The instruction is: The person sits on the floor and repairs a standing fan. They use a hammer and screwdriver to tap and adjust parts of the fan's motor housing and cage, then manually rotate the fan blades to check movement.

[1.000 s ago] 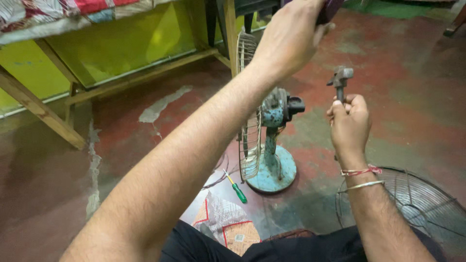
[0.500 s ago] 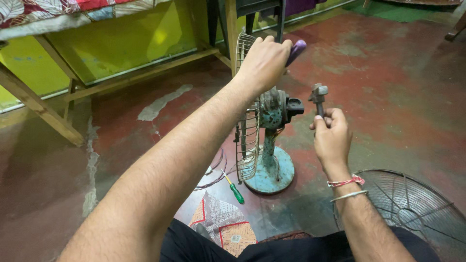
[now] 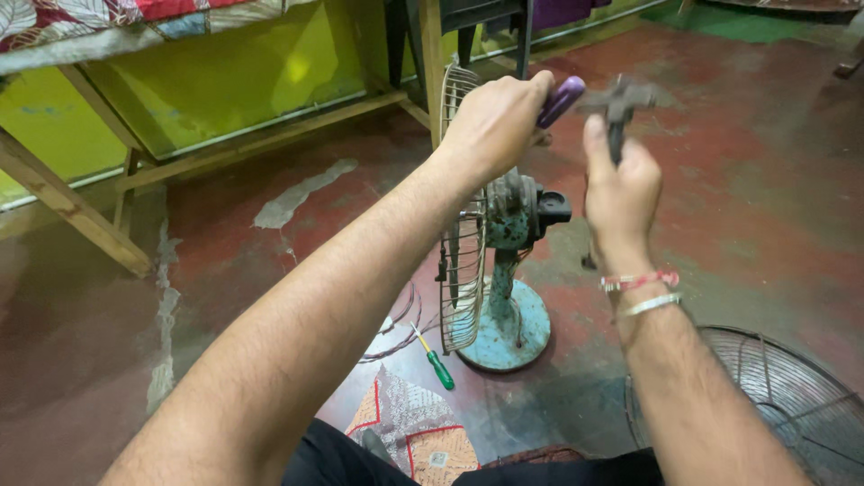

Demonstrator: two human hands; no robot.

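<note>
Left hand (image 3: 490, 121) grips a smooth purple handle (image 3: 561, 100); right hand (image 3: 619, 184) clasps a dark metal part (image 3: 619, 99), above a rusty teal fan (image 3: 504, 270) on the red floor (image 3: 738, 180).

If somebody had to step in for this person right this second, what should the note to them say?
Left hand: closed around a purple-handled tool, raised above the fan.
Right hand: gripping a dark metal part upright, close to the tool's tip.
Table fan: on the red floor, one wire grille on; the other grille lies at right.
Green screwdriver: on the floor beside the fan base.
Done: fan partly stripped.
Left: part and loose grille are off the fan.
</note>
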